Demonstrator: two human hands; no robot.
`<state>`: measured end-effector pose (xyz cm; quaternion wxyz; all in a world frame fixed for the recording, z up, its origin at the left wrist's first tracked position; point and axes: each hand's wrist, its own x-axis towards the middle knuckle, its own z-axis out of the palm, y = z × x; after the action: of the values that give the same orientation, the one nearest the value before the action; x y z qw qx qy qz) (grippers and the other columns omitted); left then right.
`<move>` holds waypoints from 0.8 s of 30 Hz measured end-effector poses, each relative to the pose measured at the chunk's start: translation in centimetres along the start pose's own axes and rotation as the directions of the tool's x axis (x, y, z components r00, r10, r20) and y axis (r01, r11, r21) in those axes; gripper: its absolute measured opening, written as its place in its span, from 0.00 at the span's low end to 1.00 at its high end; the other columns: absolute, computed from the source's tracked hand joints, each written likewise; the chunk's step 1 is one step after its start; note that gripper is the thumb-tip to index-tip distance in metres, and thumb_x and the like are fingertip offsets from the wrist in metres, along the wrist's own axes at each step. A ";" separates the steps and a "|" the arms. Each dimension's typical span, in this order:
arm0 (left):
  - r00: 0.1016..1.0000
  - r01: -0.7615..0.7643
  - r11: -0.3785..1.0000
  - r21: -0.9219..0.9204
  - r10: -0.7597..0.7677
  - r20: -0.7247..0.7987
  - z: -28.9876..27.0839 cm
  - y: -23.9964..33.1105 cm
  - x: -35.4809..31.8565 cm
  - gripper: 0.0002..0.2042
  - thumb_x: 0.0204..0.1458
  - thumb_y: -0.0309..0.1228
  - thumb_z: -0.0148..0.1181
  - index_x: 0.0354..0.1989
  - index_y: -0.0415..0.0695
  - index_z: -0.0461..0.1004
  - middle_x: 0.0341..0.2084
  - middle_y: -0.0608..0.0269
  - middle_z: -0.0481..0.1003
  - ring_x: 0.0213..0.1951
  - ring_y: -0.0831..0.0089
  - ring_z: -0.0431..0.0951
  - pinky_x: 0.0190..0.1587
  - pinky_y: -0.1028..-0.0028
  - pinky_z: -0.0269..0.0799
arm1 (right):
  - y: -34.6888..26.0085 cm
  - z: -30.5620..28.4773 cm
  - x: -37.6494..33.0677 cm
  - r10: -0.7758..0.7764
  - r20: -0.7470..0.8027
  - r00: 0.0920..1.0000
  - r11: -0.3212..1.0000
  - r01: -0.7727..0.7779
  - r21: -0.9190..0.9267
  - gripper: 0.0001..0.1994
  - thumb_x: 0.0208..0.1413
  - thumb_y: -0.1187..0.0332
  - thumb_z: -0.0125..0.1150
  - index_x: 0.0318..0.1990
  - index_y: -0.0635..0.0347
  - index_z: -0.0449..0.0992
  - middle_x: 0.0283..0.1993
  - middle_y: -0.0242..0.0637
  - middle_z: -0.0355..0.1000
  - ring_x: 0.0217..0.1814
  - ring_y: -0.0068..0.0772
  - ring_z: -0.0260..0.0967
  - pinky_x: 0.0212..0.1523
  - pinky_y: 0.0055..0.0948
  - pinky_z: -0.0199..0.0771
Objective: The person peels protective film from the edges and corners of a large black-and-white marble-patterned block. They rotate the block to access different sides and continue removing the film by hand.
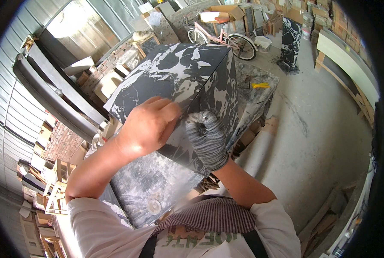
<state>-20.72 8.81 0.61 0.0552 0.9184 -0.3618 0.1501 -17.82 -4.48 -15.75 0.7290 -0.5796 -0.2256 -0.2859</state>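
Striped dark-and-pale cloth (213,213) is sitting closest to the lens, bunched over a white short-sleeved T-shirt (99,228). Past that, a big boxy block with black-and-white marble patterning (175,77) is standing straight ahead of both hands. Its top right edge is running away from them and off to the right; with the fisheye bend I can't tell which side's longer. Bare left hand (151,124) is sitting curled up narrow at the near part of the top, while the right hand (207,137), in a grey striped knit glove, is sitting just beside it, also bunched, and nearer that edge. Can't tell if either's pinching anything, fingertips are mostly hidden. Some dusty grey work board (136,185) is lying below.
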 end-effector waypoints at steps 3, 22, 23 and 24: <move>0.998 -0.056 0.998 0.037 0.056 -0.012 0.1 0.3 -0.6 0.10 0.43 0.18 0.61 0.33 0.41 0.71 0.29 0.56 0.72 0.38 0.52 0.75 0.39 0.59 0.73 | 0.7 0.3 -1.7 0.039 0.032 0.999 0.999 -0.040 0.028 0.08 0.54 0.79 0.65 0.40 0.63 0.75 0.37 0.43 0.75 0.37 0.40 0.75 0.40 0.35 0.75; 1.000 0.017 0.995 0.097 -0.016 -0.008 -1.5 1.5 -2.6 0.10 0.42 0.22 0.63 0.34 0.45 0.71 0.27 0.60 0.71 0.33 0.57 0.75 0.33 0.62 0.73 | -1.2 0.9 -2.1 -0.073 0.072 0.995 0.996 0.077 -0.042 0.11 0.51 0.82 0.66 0.39 0.60 0.74 0.36 0.40 0.71 0.37 0.39 0.72 0.39 0.35 0.74; 1.000 0.024 0.996 0.088 -0.024 0.000 -1.6 1.7 -2.8 0.10 0.42 0.23 0.63 0.33 0.44 0.71 0.27 0.60 0.71 0.33 0.57 0.75 0.33 0.62 0.73 | -1.2 0.9 -2.2 -0.070 0.082 0.994 0.997 0.071 -0.015 0.11 0.50 0.83 0.66 0.39 0.60 0.74 0.36 0.41 0.72 0.37 0.39 0.72 0.39 0.35 0.74; 0.999 0.032 0.996 0.082 -0.032 0.007 -1.7 1.8 -2.9 0.10 0.42 0.23 0.63 0.33 0.44 0.71 0.26 0.60 0.71 0.33 0.57 0.75 0.33 0.62 0.73 | -1.2 1.0 -2.6 -0.059 0.110 0.992 0.998 0.060 -0.002 0.10 0.51 0.82 0.66 0.39 0.60 0.74 0.36 0.41 0.72 0.37 0.40 0.72 0.39 0.36 0.74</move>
<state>-24.36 9.69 1.26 0.0184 0.9262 -0.3407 0.1601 -20.53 -3.33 -16.38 0.7050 -0.5894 -0.2819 -0.2758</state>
